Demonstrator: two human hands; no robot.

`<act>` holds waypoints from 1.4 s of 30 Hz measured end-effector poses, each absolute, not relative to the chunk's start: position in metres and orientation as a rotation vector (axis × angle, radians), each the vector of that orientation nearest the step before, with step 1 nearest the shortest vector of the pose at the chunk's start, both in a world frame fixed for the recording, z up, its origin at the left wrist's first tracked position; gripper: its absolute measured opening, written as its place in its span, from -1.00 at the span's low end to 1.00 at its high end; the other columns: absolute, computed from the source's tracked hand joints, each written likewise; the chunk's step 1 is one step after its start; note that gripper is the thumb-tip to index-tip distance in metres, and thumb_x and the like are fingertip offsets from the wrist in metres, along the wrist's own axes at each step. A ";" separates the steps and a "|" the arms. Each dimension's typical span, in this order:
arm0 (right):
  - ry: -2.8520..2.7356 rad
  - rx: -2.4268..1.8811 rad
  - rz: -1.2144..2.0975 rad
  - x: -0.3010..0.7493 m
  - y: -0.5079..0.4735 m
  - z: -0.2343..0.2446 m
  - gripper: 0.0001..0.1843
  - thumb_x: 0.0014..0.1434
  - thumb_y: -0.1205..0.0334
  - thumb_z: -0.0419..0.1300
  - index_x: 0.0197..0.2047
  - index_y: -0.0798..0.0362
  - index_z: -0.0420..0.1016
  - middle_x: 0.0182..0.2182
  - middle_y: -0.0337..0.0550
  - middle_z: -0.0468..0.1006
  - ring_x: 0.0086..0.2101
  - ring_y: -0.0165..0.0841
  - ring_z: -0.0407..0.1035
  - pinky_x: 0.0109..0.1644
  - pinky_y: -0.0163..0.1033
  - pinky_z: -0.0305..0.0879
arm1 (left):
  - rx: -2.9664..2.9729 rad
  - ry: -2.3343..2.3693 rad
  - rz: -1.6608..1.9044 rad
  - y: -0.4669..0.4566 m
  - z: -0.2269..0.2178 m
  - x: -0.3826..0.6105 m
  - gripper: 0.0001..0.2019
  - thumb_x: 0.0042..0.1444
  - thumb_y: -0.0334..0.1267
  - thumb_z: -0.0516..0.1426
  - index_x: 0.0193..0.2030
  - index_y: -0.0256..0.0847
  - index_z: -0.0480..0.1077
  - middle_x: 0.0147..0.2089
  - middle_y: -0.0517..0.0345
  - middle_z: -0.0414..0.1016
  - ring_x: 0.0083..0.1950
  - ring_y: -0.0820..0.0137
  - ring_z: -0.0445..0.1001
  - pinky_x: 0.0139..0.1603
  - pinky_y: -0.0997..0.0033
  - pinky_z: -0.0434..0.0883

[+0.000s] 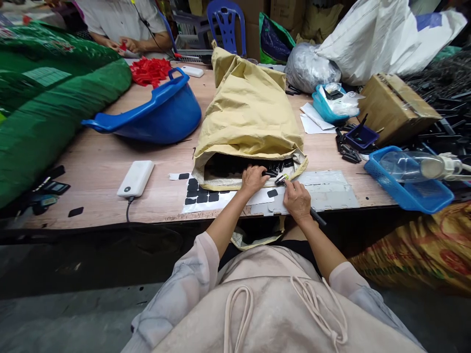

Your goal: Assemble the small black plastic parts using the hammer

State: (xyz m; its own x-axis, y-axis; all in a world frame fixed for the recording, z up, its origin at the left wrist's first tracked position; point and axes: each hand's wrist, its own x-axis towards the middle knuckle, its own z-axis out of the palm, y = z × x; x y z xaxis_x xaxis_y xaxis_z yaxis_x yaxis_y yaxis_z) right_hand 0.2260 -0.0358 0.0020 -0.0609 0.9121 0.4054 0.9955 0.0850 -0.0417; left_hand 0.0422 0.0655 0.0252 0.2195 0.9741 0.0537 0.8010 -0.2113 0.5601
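Where open, sack (253,108) under left hand (253,179).

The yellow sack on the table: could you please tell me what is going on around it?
A person has the left hand at the open mouth of the yellow sack, by the black pieces there; whether it grips one is hard to tell. The right hand holds a black rod. A white sheet with black patches lies in front of the sack. Across the table, a co-worker handles something red.
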 end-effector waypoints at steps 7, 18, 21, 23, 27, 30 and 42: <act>-2.041 -1.905 -0.353 0.225 -0.036 0.004 -0.56 0.36 0.33 0.04 0.23 0.09 0.52 -0.19 0.00 0.50 -0.19 -0.19 0.28 -0.16 -0.15 0.15 | 2.181 1.545 0.556 0.062 0.039 0.036 -0.89 0.18 -0.21 0.35 -0.20 -0.09 0.53 -0.07 0.03 0.61 0.08 0.04 0.39 0.11 0.06 0.26; -2.007 -1.893 -0.268 0.229 -0.035 0.004 -0.58 0.38 0.32 0.04 0.20 0.06 0.55 -0.18 0.01 0.53 -0.19 -0.20 0.32 -0.15 -0.16 0.21 | 2.160 1.351 0.674 0.006 0.006 -0.015 -0.86 0.21 -0.16 0.33 -0.11 -0.05 0.62 -0.11 0.12 0.61 0.03 0.16 0.38 0.16 0.12 0.28; -1.932 -1.846 -0.159 0.232 -0.034 0.010 -0.61 0.38 0.30 0.06 0.16 0.04 0.58 -0.16 -0.01 0.57 -0.16 -0.21 0.39 -0.12 -0.19 0.29 | 2.145 1.373 0.679 0.006 0.002 -0.012 -0.84 0.20 -0.16 0.34 -0.10 -0.06 0.62 -0.13 0.12 0.59 0.03 0.16 0.37 0.15 0.12 0.29; -1.858 -1.790 -0.075 0.231 -0.036 0.016 -0.62 0.41 0.26 0.05 0.17 0.03 0.58 -0.14 -0.02 0.60 -0.14 -0.22 0.44 -0.09 -0.21 0.35 | 2.139 1.375 0.676 0.008 0.001 -0.011 -0.84 0.18 -0.18 0.36 -0.10 -0.07 0.63 -0.14 0.12 0.58 0.02 0.16 0.37 0.15 0.12 0.29; -1.815 -1.551 0.165 0.213 -0.049 0.024 -0.61 0.47 0.15 0.03 0.20 0.02 0.56 -0.08 -0.02 0.64 -0.09 -0.24 0.52 0.01 -0.19 0.44 | 2.147 1.365 0.696 0.009 0.001 -0.011 -0.83 0.19 -0.17 0.36 -0.08 -0.06 0.64 -0.14 0.11 0.57 0.03 0.16 0.38 0.17 0.11 0.30; -1.844 -1.404 0.344 0.197 -0.058 0.024 -0.63 0.46 0.13 0.06 0.20 0.01 0.56 -0.06 -0.02 0.67 -0.10 -0.25 0.55 0.04 -0.15 0.49 | 2.161 1.370 0.718 0.008 -0.001 -0.011 -0.82 0.22 -0.14 0.33 -0.05 -0.03 0.65 -0.14 0.10 0.57 0.03 0.16 0.38 0.16 0.11 0.30; -1.981 -1.398 0.260 0.180 -0.058 0.022 -0.60 0.51 0.16 -0.01 0.23 0.01 0.54 -0.10 -0.01 0.65 -0.10 -0.24 0.54 0.04 -0.16 0.50 | 2.187 1.367 0.712 0.011 -0.005 -0.010 -0.83 0.25 -0.10 0.31 -0.06 -0.03 0.65 -0.10 0.08 0.55 0.02 0.16 0.36 0.11 0.10 0.31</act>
State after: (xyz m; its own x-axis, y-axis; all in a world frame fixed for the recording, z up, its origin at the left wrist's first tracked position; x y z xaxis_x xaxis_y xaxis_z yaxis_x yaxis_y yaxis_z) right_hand 0.1803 -0.0583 0.0221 -0.1831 0.8899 0.4177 0.7522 0.4004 -0.5233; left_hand -0.0104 0.0109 -0.0053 0.3717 0.9103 0.1823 0.6710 -0.3991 0.6249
